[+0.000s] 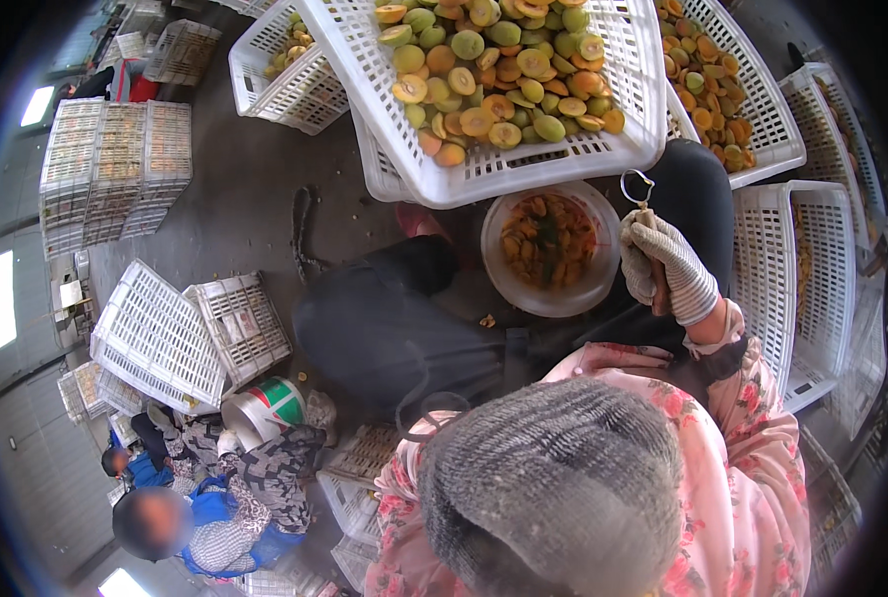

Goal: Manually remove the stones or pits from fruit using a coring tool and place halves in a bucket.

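A: The gloved right hand (pixel 663 264) is clenched on a looped pitting tool (pixel 642 194) over the white bucket (pixel 548 298).
B: And the left?
A: Unseen. The tilted fruit crate (pixel 503 164) could spill.

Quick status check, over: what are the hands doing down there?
Right hand gloved, fingers shut on looped pitting tool. Left hand out of view. White bucket of fruit pits beside it. Crate of halved fruit overhangs bucket.
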Tool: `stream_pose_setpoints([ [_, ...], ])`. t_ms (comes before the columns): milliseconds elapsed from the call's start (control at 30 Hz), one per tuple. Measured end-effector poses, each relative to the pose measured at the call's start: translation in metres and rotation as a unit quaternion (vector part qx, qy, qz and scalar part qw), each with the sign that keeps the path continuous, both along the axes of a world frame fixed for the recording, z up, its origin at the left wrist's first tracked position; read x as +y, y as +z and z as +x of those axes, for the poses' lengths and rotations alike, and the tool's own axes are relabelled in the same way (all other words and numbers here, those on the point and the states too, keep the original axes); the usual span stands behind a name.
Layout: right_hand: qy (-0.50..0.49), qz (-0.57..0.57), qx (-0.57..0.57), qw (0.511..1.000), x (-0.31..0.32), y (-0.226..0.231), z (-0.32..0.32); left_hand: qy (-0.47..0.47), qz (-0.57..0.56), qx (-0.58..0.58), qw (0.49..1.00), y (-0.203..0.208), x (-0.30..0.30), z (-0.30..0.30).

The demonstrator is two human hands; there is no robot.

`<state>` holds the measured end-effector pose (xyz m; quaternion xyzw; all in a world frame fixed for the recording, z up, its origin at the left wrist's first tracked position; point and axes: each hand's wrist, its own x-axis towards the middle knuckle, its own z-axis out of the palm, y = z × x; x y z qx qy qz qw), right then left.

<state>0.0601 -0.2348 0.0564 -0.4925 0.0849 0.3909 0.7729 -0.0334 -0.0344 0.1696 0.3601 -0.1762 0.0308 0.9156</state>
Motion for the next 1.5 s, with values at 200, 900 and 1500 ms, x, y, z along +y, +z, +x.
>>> stream_pose_setpoints([
  [200,0.009,0.002,0.000,1.000,0.000,0.000,-0.004,-0.007,0.001,-0.011,1.000,0.001,-0.003,-0.003],
  [900,0.120,-0.083,-0.409,0.901,0.029,0.028,-0.013,0.090,0.208,0.308,0.924,-0.105,0.018,0.011],
  [1500,-0.106,-0.179,-0.278,0.938,-0.046,0.030,0.069,0.040,0.134,0.401,0.905,-0.133,0.019,0.023],
])
